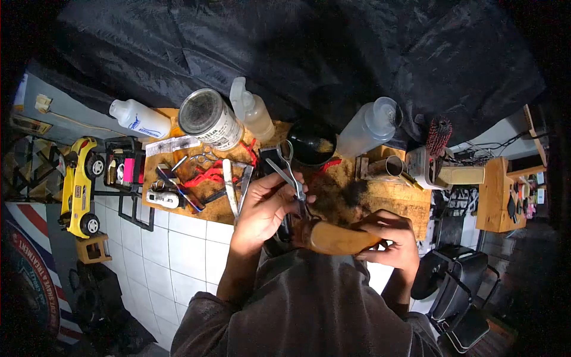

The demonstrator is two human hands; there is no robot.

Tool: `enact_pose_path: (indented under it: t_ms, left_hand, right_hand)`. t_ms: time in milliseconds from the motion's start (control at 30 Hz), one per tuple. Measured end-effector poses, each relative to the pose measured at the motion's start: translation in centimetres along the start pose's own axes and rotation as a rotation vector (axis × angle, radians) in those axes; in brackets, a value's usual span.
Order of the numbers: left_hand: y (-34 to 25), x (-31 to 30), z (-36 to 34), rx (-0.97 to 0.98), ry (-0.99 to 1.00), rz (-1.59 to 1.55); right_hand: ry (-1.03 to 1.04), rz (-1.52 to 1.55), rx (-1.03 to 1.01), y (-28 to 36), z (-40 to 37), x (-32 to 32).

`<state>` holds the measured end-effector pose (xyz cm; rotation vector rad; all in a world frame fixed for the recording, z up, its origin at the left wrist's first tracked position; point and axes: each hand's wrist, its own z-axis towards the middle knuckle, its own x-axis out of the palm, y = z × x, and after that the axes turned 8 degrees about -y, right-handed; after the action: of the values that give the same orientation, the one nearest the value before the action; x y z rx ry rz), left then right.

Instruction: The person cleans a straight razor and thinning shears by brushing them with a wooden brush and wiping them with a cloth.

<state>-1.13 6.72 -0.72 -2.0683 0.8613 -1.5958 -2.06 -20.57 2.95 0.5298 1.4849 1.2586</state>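
Observation:
My left hand (267, 208) is closed around a pair of metal scissors (287, 172), whose handle loops point up and away from me. In my right hand (392, 241) is a brush with a curved, light-brown wooden handle (339, 239), gripped at its right end. The brush's dark left end lies close beside the scissors, just below the table edge; whether they touch is hard to tell. Straight razors (229, 184) rest on the wooden table (392, 205), left of my left hand.
Behind my hands stand a large can (211, 119), a spray bottle (253, 113), a black bowl (311, 144) and a clear bottle (369, 126). A white bottle (141, 119), clipper (162, 199) and red straps (205, 177) are at left. A metal cup (394, 166) is at right.

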Motion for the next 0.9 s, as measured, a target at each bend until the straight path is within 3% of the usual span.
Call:
enact_pose_path:
  t_ms: [67, 200, 233, 267, 300, 400, 500, 633, 700, 767, 833, 900]
  left_hand:
    - [0.1, -0.3, -0.1, 0.035, 0.094, 0.073]
    - [0.3, 0.9, -0.1, 0.072, 0.040, 0.136]
    - [0.4, 0.7, 0.0, 0.125, 0.032, 0.133]
    - [0.2, 0.6, -0.1, 0.007, -0.027, -0.042]
    - [-0.1, 0.4, 0.0, 0.024, -0.068, -0.053]
    - [-0.6, -0.2, 0.2, 0.036, -0.024, -0.118]
    - [-0.6, -0.1, 0.1, -0.021, -0.038, -0.091]
    - [0.3, 0.7, -0.5, -0.142, -0.023, -0.079]
    - [1.3, 0.4, -0.5, -0.180, 0.079, -0.056]
    - [1.5, 0.4, -1.1, -0.165, 0.140, 0.011]
    - [1.6, 0.3, -1.3, -0.266, 0.115, 0.017]
    - [0.9, 1.0, -1.4, -0.463, 0.107, 0.171]
  right_hand:
    - [-0.166, -0.071, -0.136, 0.0, 0.6, 0.8]
    - [-0.304, -0.140, -0.063, 1.2, 1.2, 2.3]
    - [-0.176, -0.160, -0.023, 1.4, 0.9, 2.0]
    - [-0.048, -0.179, 0.014, 1.7, 0.8, 1.9]
    - [0.008, -0.172, -0.012, 2.3, 0.9, 1.8]
    - [0.146, -0.142, -0.118, 1.7, 0.6, 1.1]
    - [0.127, 0.031, -0.055, 0.1, -0.4, 0.7]
    - [0.013, -0.022, -0.032, -0.8, -0.1, 1.4]
    - [0.026, -0.086, -0.032, -0.8, 0.4, 1.1]
    - [-0.135, -0.128, -0.113, -0.5, 1.1, 1.1]
    - [-0.232, -0.175, -0.190, -0.5, 1.6, 0.9]
    - [-0.386, -0.274, -0.102, 0.3, 1.8, 0.9]
